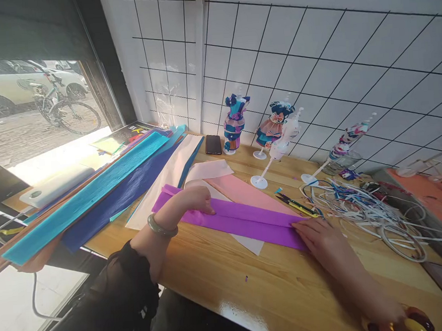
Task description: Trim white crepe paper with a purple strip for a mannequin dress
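The purple strip [243, 218] lies lengthwise on the surface [221, 271], over pink paper [247, 191] and a pale sheet [249, 243], with a yellow-and-black tool [300, 207] near its right part. Your left hand [198, 199] is at the strip's left part, fingers curled; whether they pinch the paper, you cannot tell from this view. Your right hand [320, 236] covers its right end, fingers extended over it, any grip underneath likewise undetermined.
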`<state>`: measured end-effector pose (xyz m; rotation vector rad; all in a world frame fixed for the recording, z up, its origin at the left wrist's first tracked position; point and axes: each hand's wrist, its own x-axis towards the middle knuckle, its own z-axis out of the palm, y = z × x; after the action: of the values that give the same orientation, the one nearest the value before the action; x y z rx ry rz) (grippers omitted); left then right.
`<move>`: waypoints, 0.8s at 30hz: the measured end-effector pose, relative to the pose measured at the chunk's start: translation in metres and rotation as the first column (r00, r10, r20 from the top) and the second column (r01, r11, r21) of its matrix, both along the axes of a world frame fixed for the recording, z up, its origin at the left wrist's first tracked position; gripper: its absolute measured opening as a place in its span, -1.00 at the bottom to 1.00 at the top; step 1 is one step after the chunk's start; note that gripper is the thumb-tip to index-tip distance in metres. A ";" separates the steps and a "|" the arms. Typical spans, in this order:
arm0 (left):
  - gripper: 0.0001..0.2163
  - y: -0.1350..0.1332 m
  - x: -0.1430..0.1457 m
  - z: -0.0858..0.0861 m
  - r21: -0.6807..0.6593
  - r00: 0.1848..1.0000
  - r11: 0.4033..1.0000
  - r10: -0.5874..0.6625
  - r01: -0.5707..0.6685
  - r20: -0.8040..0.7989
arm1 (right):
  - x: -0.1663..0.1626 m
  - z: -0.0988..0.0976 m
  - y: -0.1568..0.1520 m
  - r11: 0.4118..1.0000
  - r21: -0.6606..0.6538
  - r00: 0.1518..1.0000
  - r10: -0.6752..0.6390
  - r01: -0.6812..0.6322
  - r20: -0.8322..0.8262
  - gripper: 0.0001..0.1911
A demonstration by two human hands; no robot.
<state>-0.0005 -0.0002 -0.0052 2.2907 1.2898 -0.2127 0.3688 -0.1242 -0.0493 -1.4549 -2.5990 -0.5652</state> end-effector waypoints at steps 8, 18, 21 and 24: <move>-0.69 -0.008 -0.002 0.014 -0.060 1.000 0.998 0.002 -0.001 0.025 | -0.001 0.001 -0.016 0.998 0.048 0.993 0.029 -0.035 0.118 -0.69; -0.67 -0.005 -0.001 0.007 -0.047 1.000 0.999 0.007 -0.006 0.013 | -0.020 0.008 -0.020 0.999 0.048 0.966 -0.010 -0.002 0.258 -0.62; -0.66 -0.004 -0.001 0.005 -0.020 1.000 1.000 0.002 -0.002 0.004 | -0.022 0.009 -0.021 0.998 0.056 0.958 -0.023 0.007 0.287 -0.61; -0.65 -0.003 0.000 0.005 0.014 1.000 1.000 -0.012 0.013 -0.017 | -0.023 0.008 -0.022 0.999 0.052 0.955 -0.027 0.012 0.294 -0.62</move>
<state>-0.0004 -0.0033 -0.0007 2.3140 1.2897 -0.2287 0.3457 -0.1463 -0.0414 -1.4837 -2.7665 -0.9080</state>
